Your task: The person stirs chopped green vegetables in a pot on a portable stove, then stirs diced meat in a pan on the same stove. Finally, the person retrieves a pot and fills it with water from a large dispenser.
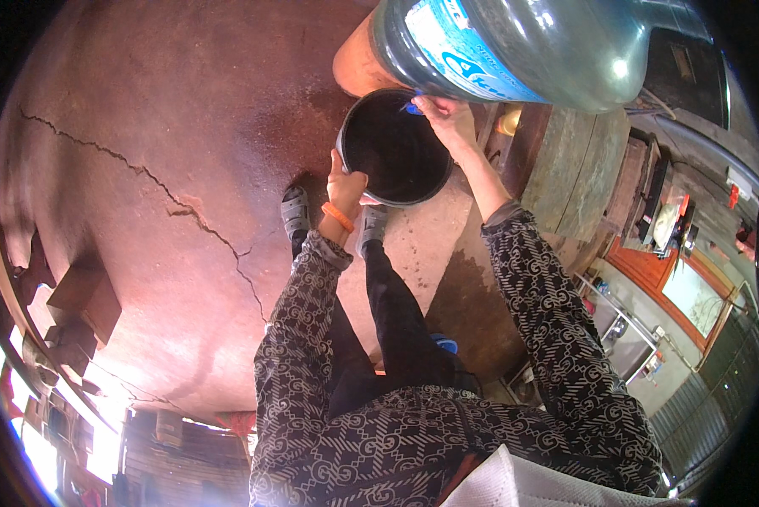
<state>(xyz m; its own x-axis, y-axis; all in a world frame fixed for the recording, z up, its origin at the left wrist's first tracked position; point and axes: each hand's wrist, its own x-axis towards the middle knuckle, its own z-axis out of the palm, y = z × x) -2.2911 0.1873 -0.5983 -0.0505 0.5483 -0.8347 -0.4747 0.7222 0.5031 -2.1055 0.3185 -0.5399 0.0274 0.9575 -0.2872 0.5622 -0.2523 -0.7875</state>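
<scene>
the person bends over in a dark patterned top, both sleeves reaching forward and down. the left hand [346, 188], an orange band at its wrist, is closed over the near rim of a black bucket [395, 148], holding it steady, it seems, so the open mouth stays up under the spout. the bucket hangs just above the person's grey clogs [295, 211], its inside too dark to tell how full it is. the right hand [447, 114] is at the bucket's far rim, fingers pinched on a small blue tap [412, 108] at the neck of a big blue water jug [523, 46] lying on its side. the jug rests on a worn wooden stand [578, 169], which crowds the right side. to the left runs cracked reddish floor [168, 186].
</scene>
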